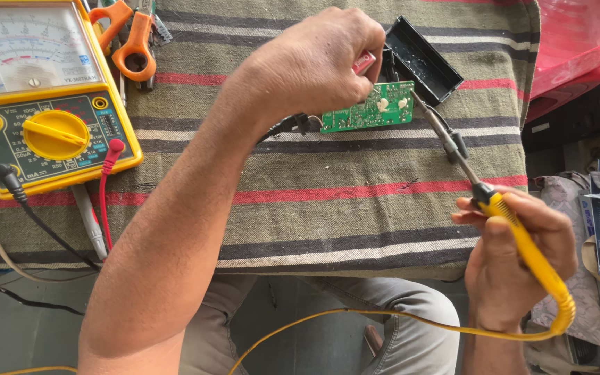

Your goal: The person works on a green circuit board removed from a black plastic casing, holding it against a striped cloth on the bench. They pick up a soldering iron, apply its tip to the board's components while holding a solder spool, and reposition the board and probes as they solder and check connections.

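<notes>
My left hand [314, 66] reaches across the striped cloth and is closed on a small tool with a red part, right at the upper edge of a green circuit board [369, 107]. My right hand [515, 257] grips the yellow handle of a soldering iron [522, 239]. Its metal tip points up and left to the board's right end. A black plastic case half [421, 59] lies open just behind the board. A black cable [287, 125] leaves the board's left end under my left wrist.
A yellow analogue multimeter [43, 104] with red and black leads sits at the far left, orange-handled pliers [133, 42] behind it. A striped cloth [314, 201] covers the table. A red plastic chair [578, 42] and stacked clutter stand at the right.
</notes>
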